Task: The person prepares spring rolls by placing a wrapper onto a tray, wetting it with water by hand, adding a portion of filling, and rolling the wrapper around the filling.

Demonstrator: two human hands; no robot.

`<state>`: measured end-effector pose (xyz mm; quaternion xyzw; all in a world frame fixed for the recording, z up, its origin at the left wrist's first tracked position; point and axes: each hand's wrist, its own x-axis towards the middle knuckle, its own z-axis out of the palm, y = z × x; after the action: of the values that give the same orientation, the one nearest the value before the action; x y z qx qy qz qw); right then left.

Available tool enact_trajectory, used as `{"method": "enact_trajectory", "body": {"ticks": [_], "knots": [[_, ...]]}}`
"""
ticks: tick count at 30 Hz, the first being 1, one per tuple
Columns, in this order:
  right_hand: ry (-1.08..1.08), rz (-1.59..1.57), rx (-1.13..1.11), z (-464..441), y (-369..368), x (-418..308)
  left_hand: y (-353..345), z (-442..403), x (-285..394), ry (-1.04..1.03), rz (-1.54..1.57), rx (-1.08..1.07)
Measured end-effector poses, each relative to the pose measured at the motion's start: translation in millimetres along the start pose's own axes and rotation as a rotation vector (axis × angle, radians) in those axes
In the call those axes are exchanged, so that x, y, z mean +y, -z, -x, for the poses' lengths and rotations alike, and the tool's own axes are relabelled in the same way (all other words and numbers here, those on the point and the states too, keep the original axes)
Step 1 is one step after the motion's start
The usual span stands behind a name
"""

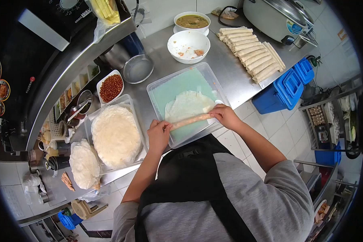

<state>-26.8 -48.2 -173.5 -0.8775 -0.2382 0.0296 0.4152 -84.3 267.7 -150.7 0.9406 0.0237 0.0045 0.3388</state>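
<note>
A pale round wrapper (pixel 189 104) lies on a green sheet (pixel 174 89) inside a clear plastic tray (pixel 207 72). Along the wrapper's near edge runs a long thin roll (pixel 189 121) with pinkish filling. My left hand (pixel 159 133) pinches the roll's left end, and my right hand (pixel 226 117) grips its right end. To the left, a stack of round wrappers (pixel 115 135) fills a clear container (pixel 129 101). Beyond the tray stands a white bowl (pixel 188 45) with bits of filling. Finished rolls (pixel 252 52) are piled at the back right.
At the back are a bowl of greenish soup (pixel 192 21) and a large cooker (pixel 274 18). A bowl of red beans (pixel 111 88) and a metal bowl (pixel 138 68) stand left of the tray. Blue bins (pixel 279 93) are below the counter's right edge.
</note>
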Motion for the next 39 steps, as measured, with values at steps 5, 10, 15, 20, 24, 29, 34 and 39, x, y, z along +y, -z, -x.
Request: {"method": "enact_trajectory", "body": {"ticks": [5,10,15,20,24,29,34,39], "knots": [[-0.115,-0.074,-0.041,-2.6,-0.3,-6.5,-17.6,-7.7,7.7,-0.285,-0.194,0.057],[-0.255,-0.199,0.246,7.1,-14.1,-6.7,-44.6,0.4,36.9,-0.645,-0.137,-0.117],[-0.171,-0.226,0.184,9.5,-11.3,-15.2,-45.1,3.8,40.2,-0.630,-0.212,-0.108],[0.178,0.085,0.180,15.6,-16.3,2.0,-45.5,6.8,42.4,-0.658,-0.256,-0.045],[0.196,0.154,0.141,14.8,-15.1,1.8,-37.1,7.7,44.0,-0.651,-0.296,0.017],[0.168,0.223,0.040,13.0,-5.3,-6.6,-30.0,10.3,10.9,-0.613,-0.241,0.056],[0.124,0.156,-0.023,8.8,2.4,-1.5,-16.2,0.6,-11.0,-0.545,-0.092,0.011],[0.193,0.171,-0.021,5.9,6.3,5.8,-3.8,-12.7,-7.4,-0.396,0.110,-0.129]]}}
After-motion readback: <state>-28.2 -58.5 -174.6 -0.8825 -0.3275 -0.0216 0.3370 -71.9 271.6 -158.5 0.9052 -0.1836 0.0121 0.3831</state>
